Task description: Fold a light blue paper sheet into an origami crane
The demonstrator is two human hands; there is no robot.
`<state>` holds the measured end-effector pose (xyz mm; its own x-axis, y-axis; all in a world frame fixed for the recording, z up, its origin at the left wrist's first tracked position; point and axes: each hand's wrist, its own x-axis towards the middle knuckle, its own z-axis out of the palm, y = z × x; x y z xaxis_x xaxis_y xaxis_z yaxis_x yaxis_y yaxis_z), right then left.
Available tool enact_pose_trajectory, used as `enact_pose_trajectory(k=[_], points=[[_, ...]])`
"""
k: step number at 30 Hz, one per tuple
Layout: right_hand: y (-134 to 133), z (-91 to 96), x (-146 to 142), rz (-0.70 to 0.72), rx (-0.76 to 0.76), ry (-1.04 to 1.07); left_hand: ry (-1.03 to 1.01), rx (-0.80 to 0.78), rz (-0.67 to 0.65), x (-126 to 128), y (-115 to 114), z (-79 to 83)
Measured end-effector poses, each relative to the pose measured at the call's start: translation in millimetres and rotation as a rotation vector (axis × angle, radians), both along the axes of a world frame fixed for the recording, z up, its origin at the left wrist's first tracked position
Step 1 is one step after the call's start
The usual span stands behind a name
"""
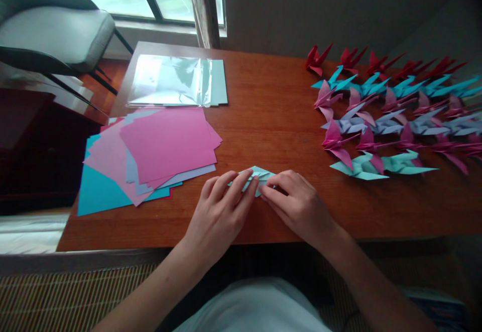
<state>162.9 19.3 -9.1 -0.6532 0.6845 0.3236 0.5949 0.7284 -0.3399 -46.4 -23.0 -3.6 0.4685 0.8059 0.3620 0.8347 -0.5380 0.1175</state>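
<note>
The paper [259,175], a pale teal piece already folded small, lies on the surface [271,101] at the near middle, between loose sheets [169,146] to the left and rows of cranes [376,126] to the right. The left hand [222,209] lays its fingers nearly flat across it, pressing down. The right hand [297,204] pinches its right end with narrow fingertips. It looks very light, thin and easily creased or torn, and is probably best held at the folded edges and layered points.
</note>
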Motion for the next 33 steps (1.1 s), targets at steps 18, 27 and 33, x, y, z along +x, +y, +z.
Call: enact_pose_trajectory(k=[18, 27, 33], points=[[7.2, -3.4, 3.7, 0.035, -0.024, 0.027, -0.084, 0.012, -0.082, -0.9, 4.6, -1.3], [4.6, -4.5, 3.1, 0.018, -0.031, 0.055, -0.153, 0.014, -0.078, -1.8, 6.4, -2.4], [-0.2, -4.0, 1.6, -0.005, -0.050, 0.075, -0.162, 0.005, -0.052, 0.5, 7.8, -0.4]])
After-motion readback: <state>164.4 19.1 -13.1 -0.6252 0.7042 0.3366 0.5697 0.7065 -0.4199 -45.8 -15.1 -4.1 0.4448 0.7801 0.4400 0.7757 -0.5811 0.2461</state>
